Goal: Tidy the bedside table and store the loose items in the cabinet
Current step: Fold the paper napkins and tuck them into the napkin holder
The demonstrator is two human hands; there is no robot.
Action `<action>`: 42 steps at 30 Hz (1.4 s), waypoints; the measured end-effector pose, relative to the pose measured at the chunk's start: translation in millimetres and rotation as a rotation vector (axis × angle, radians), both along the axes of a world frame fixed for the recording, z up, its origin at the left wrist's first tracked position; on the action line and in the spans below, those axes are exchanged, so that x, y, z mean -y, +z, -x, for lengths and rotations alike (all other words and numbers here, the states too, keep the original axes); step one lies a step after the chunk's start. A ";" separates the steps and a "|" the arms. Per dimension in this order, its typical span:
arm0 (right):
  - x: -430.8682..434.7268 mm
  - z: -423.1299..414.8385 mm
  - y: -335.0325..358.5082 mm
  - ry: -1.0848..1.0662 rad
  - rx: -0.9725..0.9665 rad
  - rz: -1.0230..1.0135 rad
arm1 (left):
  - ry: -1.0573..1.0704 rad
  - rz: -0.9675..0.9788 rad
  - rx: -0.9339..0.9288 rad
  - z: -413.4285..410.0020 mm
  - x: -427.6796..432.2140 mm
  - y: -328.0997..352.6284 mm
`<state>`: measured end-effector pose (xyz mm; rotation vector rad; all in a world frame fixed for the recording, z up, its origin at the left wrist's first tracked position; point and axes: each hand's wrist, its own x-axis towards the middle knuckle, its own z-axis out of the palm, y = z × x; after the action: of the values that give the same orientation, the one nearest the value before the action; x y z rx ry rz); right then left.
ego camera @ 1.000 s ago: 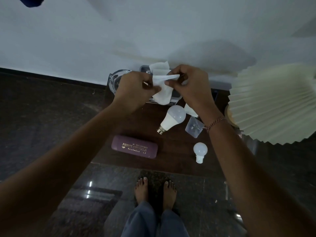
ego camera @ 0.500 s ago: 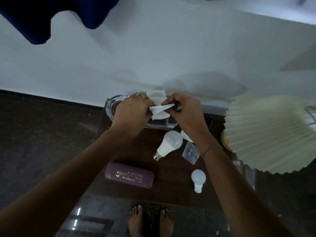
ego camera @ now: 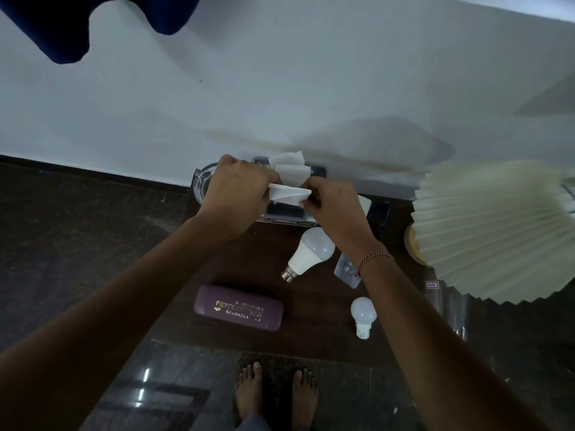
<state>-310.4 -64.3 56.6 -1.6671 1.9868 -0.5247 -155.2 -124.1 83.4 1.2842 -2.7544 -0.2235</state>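
Both hands, L (ego camera: pixel 239 189) & R (ego camera: pixel 334 202), pinch tissue (ego camera: pixel 287 194) btwn them.

Dim room: white wall (ego camera: pixel 280 88), dark polished stone floor (ego camera: pixel 77 259), pleated cream lampshade (ego camera: pixel 497 228) at right.

Gold lettering on a purple spectacle case (ego camera: pixel 238 307) reads "PRINCE" and "ROURKELA"; its remaining words and number are too blurred to read.
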 end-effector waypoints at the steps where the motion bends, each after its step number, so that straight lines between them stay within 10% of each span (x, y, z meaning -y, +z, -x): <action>1: 0.4 -1.2 -0.7 -0.003 0.000 0.004 | 0.000 -0.002 -0.004 -0.3 -0.6 -0.8; 28: -26.3 7.6 -7.5 -0.025 -0.006 0.014 | -0.040 0.038 0.078 1.6 -18.0 -11.5; 35: -59.9 22.2 -5.5 -0.394 0.262 0.113 | 0.031 0.039 -0.146 3.9 -49.4 1.2; 42: -76.5 27.2 -21.1 -0.818 0.712 0.019 | 0.224 -0.608 -0.628 71.4 -77.7 4.2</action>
<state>-337.5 12.2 35.5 -0.4529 1.9854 -1.2120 -226.6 -46.4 87.6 1.3079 -2.0428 -1.2686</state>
